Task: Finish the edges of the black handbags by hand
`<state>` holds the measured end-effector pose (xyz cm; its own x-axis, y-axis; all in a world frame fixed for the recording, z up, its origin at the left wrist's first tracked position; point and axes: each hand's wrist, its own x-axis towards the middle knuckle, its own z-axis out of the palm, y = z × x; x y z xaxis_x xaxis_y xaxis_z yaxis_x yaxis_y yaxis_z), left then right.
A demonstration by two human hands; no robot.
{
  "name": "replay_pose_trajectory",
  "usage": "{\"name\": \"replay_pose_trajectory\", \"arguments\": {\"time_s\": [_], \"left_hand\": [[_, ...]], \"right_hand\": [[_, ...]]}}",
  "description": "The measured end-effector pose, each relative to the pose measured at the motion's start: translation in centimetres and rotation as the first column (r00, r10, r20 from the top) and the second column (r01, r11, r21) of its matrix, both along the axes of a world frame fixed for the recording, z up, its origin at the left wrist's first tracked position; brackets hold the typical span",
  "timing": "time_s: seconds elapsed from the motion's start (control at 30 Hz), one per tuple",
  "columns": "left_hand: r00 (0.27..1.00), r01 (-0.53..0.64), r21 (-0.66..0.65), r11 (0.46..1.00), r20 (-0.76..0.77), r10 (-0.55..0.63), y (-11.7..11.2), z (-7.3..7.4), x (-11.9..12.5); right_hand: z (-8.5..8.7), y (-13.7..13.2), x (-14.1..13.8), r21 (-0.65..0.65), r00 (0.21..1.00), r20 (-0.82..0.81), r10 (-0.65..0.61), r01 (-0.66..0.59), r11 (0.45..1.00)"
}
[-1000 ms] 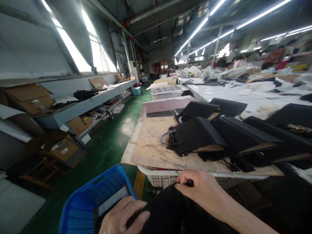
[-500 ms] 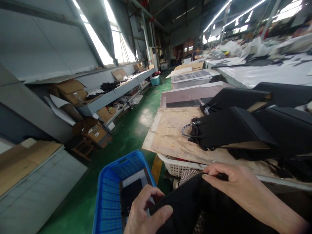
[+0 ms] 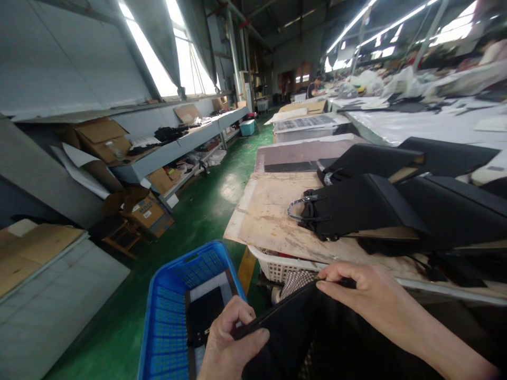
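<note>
At the bottom of the view I hold a black bag piece by its upper edge with both hands. My left hand pinches the left end of that edge between thumb and curled fingers. My right hand grips the right end, fingers folded over it. Just left of my left hand stands a blue plastic crate with black and white pieces inside. Ahead, black handbags with metal rings lie in rows on a worn board tabletop.
A white basket sits under the table edge. A green floor aisle runs between the table and grey shelving loaded with cardboard boxes. A flat board lies at the left. People work far down the hall.
The view swung left and down, then steadied. My left hand rose and its pinch on the black piece's edge tightened; the right hand keeps its grip.
</note>
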<state>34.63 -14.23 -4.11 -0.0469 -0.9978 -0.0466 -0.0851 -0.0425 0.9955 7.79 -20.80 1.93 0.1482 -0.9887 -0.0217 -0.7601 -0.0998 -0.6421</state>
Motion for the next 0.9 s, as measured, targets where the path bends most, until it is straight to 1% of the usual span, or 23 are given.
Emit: {"name": "replay_pose_trajectory", "arguments": {"time_s": [0.1, 0.17, 0.23, 0.33, 0.4, 0.47, 0.53, 0.6, 0.63, 0.7, 0.73, 0.8, 0.83, 0.9], "left_hand": [[0.996, 0.083, 0.162, 0.983, -0.037, -0.078, -0.6, 0.1, 0.8], [0.987, 0.151, 0.195, 0.969, 0.020, -0.158, -1.3, 0.9, 1.2], [0.961, 0.205, 0.153, 0.967, 0.155, -0.229, -2.0, 2.0, 1.3], [0.873, 0.271, 0.072, 0.960, 0.402, -0.276, -3.0, 3.7, 0.6], [0.804, 0.322, -0.007, 0.947, 0.531, -0.269, -3.4, 4.2, 0.0], [0.754, 0.375, -0.095, 0.922, 0.610, -0.244, -3.5, 4.1, -0.4], [0.746, 0.383, -0.169, 0.908, 0.637, -0.195, -3.4, 3.7, -0.7], [0.763, 0.347, -0.207, 0.915, 0.629, -0.147, -3.2, 3.3, -0.9], [0.770, 0.328, -0.201, 0.923, 0.623, -0.139, -3.1, 3.1, -1.0], [0.768, 0.327, -0.138, 0.935, 0.615, -0.178, -3.3, 3.3, -1.1], [0.758, 0.339, -0.095, 0.936, 0.617, -0.211, -3.5, 3.6, -1.2], [0.724, 0.389, -0.030, 0.921, 0.627, -0.285, -4.3, 4.4, -1.7], [0.704, 0.421, -0.014, 0.907, 0.636, -0.317, -4.7, 5.0, -2.1], [0.664, 0.488, -0.024, 0.873, 0.659, -0.353, -5.6, 6.0, -3.1]], "right_hand": [[0.5, 0.1, 0.6, -0.014, 1.000, -0.028, 0.005, -0.006, 1.000], [0.9, 0.2, 1.1, -0.016, 0.998, -0.059, 0.006, -0.007, 1.000], [1.2, 0.2, 1.4, -0.016, 0.997, -0.078, 0.004, -0.005, 1.000], [1.5, 0.4, 1.6, -0.018, 0.996, -0.085, -0.017, 0.015, 1.000], [1.5, 0.5, 1.6, -0.022, 0.996, -0.082, -0.027, 0.025, 0.999], [1.5, 0.5, 1.4, -0.024, 0.997, -0.072, -0.025, 0.024, 0.999], [1.4, 0.5, 1.3, -0.021, 0.998, -0.057, -0.020, 0.019, 1.000], [1.4, 0.6, 1.2, -0.019, 0.999, -0.042, -0.012, 0.012, 1.000], [1.3, 0.6, 1.1, -0.019, 0.999, -0.039, -0.009, 0.008, 1.000], [1.2, 0.7, 1.0, -0.026, 0.999, -0.045, -0.006, 0.005, 1.000], [1.1, 0.7, 0.9, -0.035, 0.999, -0.052, -0.008, 0.006, 0.999], [1.0, 0.8, 0.8, -0.050, 0.998, -0.058, -0.017, 0.014, 0.999], [1.0, 0.9, 0.8, -0.058, 0.998, -0.056, -0.020, 0.017, 0.998], [0.9, 1.0, 0.8, -0.067, 0.998, -0.051, -0.027, 0.024, 0.997]]}}
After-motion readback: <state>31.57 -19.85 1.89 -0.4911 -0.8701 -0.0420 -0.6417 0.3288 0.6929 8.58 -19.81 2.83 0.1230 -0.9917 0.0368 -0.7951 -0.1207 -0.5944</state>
